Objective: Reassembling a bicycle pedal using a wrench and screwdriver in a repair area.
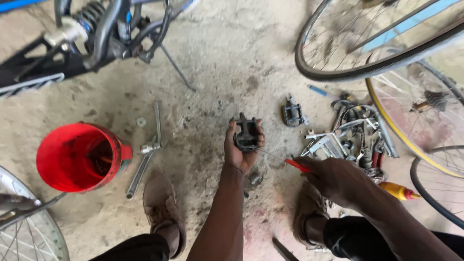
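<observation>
Dusty concrete floor, bicycle parts around | left hand [243, 147] cups black pedal [246, 131] mid-frame | right hand [333, 179] pinches red-handled screwdriver [282, 159], tip at pedal | hold pedal steady, keep shaft aligned.

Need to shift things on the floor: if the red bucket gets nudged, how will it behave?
The red bucket stands upright on rough concrete, so it would probably scrape rather than slide. Dark contents sit low inside, likely steadying it. A push near the rim may tip it.

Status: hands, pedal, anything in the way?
Left hand grips black pedal. Right hand holds red-handled screwdriver, tip at pedal. Nothing between them.
</observation>
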